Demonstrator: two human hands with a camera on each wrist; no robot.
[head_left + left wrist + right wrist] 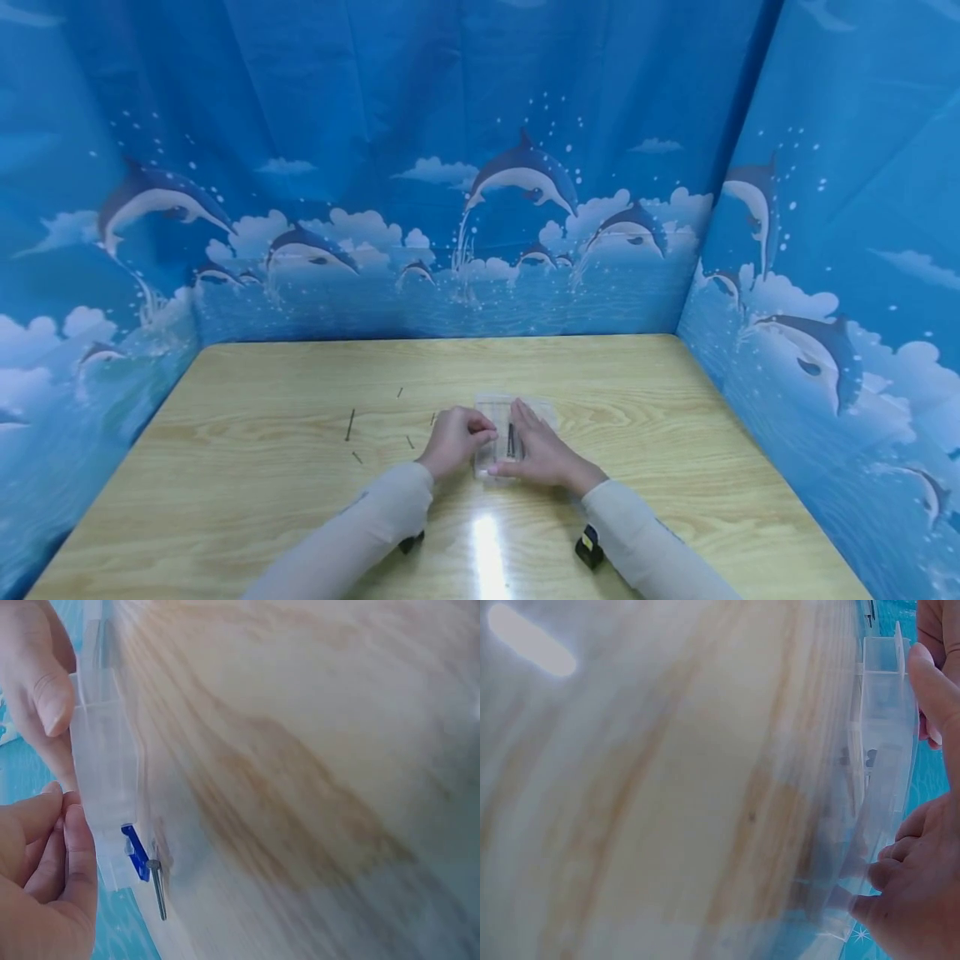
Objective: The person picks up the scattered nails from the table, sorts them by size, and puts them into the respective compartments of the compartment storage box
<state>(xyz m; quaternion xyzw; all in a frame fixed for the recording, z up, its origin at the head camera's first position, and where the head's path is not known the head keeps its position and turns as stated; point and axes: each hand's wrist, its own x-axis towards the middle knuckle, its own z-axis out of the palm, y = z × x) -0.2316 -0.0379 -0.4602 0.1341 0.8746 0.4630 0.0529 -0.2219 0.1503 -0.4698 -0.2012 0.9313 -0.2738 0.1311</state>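
Note:
A clear plastic compartment box [486, 454] lies in front of me, its transparent lid [881, 787] on the right side. Dark long screws [511, 442] lie in one compartment. My left hand [456, 442] is over the box's left side, thumb and fingertips brought together; whether anything small is between them is hidden. My right hand [543, 454] holds the box, thumb at the near edge and fingers across the right part. In the left wrist view a silver screw [158, 891] and a small dark-blue piece [135, 853] show beside the box.
Left of the box, a long screw [350, 424] and smaller screws [357, 457] lie scattered on the wood-grain table [262, 492]. Another small screw [399, 392] is farther back. A blue dolphin-print curtain [360, 167] surrounds the table's far edge and sides.

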